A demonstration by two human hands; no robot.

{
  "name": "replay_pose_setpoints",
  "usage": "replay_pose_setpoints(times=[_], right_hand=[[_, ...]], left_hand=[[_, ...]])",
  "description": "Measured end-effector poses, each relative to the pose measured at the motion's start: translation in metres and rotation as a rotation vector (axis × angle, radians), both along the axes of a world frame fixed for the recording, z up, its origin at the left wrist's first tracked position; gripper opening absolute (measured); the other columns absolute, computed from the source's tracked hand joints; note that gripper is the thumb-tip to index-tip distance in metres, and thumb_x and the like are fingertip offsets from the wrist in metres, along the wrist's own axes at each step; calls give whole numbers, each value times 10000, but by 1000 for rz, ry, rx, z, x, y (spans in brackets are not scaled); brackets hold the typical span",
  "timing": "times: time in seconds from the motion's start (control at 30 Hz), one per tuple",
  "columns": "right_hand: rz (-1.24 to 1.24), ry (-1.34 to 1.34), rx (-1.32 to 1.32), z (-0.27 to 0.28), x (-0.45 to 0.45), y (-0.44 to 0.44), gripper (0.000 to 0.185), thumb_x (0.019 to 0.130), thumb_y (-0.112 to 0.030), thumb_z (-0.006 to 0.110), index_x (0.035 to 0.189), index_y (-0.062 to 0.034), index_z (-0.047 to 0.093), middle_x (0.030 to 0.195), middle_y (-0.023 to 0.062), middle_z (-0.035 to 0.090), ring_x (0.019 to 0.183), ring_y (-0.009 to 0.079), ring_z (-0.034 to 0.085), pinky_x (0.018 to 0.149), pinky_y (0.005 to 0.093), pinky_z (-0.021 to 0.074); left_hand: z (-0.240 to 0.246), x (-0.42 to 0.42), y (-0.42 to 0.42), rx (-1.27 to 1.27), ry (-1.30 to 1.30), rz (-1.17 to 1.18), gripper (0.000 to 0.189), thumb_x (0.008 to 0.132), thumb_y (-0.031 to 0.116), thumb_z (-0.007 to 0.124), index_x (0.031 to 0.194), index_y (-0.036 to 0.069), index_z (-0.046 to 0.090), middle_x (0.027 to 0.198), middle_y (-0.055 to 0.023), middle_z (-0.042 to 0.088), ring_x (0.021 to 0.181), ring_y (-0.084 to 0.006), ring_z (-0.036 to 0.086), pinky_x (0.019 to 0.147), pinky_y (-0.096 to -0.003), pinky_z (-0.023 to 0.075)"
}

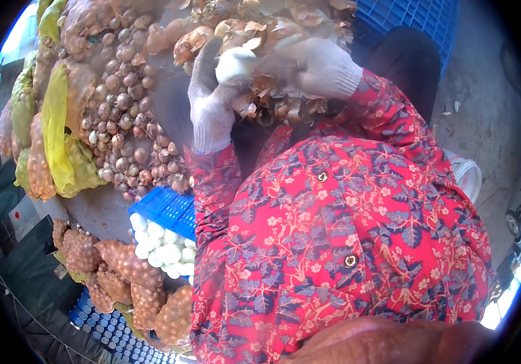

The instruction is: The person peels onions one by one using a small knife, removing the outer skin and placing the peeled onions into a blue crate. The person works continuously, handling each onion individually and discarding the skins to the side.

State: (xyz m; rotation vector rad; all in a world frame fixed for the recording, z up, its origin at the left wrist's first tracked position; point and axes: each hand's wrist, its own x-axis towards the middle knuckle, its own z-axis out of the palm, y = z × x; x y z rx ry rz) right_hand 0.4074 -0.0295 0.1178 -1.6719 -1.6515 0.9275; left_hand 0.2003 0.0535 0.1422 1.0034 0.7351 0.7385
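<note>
A peeled white onion [236, 65] sits between the thumb and fingers of my left hand [210, 109], which wears a pale knitted glove darkened at the fingers. Close to its right side is my gloved right hand [322, 68], fingers curled and blurred. Whether the right fingers grip anything is not clear. Beneath and beyond both hands spreads a pile of dry brown onion skins [288, 25], with unpeeled onions [197, 38] among them near the left fingertips.
Small unpeeled onions [126, 102] lie heaped at left, beside net sacks and a yellow net [58, 132]. A blue plastic crate [165, 207] adjoins peeled onions [167, 252]. More filled sacks [147, 305] lie lower left. Another blue crate [417, 27] and a white bucket [469, 179] stand right.
</note>
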Motion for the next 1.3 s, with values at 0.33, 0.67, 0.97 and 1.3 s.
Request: replay_pose_setpoints(times=[0.33,0.67,0.97,1.3], right_hand=[[-218,506,3,4,-5,1,339,922,-260,683,1178,-38,688,883,126,722,734,183,702,688,314,566],[-368,191,112,-1,4,9,293,910,-241,708,1121,-39,689,855,141,724,708,176,712,639,322,569],[-98,-136,112,5,-19,0,281,874,-224,638,1121,-104,701,914,170,706,876,333,704,753,428,562],[-261,746,-198,-8,-7,7,231,940,-184,656,1094,-19,710,827,95,718,662,129,681,556,279,536]], left_hand=[[-3,0,0,88,82,-95,907,706,-54,735,1527,38,361,1156,-137,624,1035,-222,660,843,-317,575],[-10,3,-6,-61,-309,-148,912,718,25,777,1528,49,358,1267,-168,590,1080,-304,667,792,-369,614],[-13,7,-1,-48,-281,192,660,834,-62,653,1442,49,421,1248,-168,603,998,-248,677,526,-251,572],[-7,6,-8,-12,-225,123,644,815,-68,667,1409,28,436,1224,-166,609,1025,-260,667,744,-323,611]])
